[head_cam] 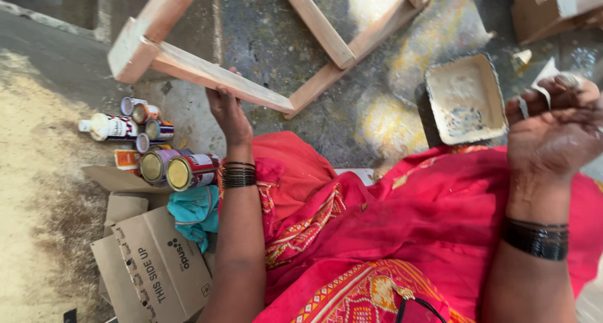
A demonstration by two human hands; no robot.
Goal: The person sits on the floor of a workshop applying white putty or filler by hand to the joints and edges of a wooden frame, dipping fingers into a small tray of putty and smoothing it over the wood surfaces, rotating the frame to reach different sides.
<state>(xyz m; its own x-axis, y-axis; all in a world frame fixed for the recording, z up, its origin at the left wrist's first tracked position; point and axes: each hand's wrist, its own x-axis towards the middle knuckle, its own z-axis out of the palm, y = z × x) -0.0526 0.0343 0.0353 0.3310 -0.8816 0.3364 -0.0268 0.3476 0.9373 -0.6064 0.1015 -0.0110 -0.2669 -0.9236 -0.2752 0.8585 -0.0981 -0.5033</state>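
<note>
My left hand grips the near bar of a bare wooden frame that stands tilted on the stained floor. Raised at the right, my right hand has its fingers closed on a small pale scrap, perhaps folded paper. A square tray smeared with pale putty or paint lies on the floor just left of that hand. Dark bangles ring both wrists, and red patterned cloth covers my lap.
Several small tins and a white bottle lie in a cluster left of my left arm. Flattened cardboard boxes and a teal rag sit beside them. A wooden block or box stands at the top right.
</note>
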